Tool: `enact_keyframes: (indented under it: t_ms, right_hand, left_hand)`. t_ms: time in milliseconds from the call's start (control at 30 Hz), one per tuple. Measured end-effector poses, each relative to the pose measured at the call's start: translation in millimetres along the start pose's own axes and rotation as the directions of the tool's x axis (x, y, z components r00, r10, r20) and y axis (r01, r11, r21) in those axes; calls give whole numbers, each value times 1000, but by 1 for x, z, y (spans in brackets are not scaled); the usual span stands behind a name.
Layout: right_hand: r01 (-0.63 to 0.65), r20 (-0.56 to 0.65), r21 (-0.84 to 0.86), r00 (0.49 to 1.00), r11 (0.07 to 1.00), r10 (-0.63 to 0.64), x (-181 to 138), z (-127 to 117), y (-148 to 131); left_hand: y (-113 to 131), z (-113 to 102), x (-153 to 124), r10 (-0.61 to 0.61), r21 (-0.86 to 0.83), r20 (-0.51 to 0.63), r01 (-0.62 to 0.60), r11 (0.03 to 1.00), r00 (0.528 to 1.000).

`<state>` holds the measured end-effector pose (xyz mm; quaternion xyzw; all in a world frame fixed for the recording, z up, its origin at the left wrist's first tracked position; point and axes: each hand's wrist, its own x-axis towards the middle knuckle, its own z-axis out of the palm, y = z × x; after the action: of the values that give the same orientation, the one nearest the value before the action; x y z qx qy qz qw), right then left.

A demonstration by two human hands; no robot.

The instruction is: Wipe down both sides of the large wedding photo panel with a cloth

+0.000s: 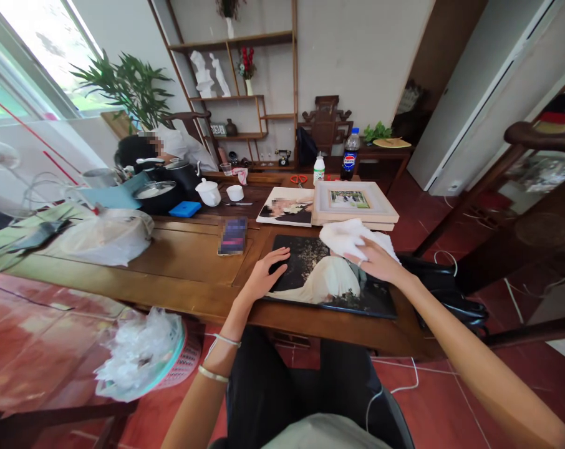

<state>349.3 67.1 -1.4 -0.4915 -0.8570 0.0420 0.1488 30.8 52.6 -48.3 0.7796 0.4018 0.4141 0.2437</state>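
A dark photo panel (pixel 301 254) with a white gown pictured on it lies flat near the front edge of the wooden table. My left hand (pixel 266 272) rests at the panel's left edge, fingers stretched apart and nothing in them. Over the panel's upper right, my right hand (pixel 378 260) is closed on a white cloth (pixel 343 236), which bunches up in front of the fingers and partly covers the panel. Behind the cloth sit a white-framed picture (pixel 380 198) and a portrait print (pixel 286 215), side by side.
A phone (pixel 232 236) lies left of the panel. Further back stand a cola bottle (pixel 350 156), a small white bottle (pixel 318 169), scissors (pixel 299 179), a white teapot (pixel 208 193) and a black pot (pixel 157 201). A lined waste basket (pixel 182 362) is on the floor, left. Another person (pixel 179 146) is behind the table.
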Motion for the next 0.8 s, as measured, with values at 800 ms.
enact_keyframes:
  t_ms: [800]
  right_hand:
    - [129,59,-29,990,991,-127,-13,-5,-49]
  left_hand:
    - [3,-1,0,12,23,4,-12,1000,1000]
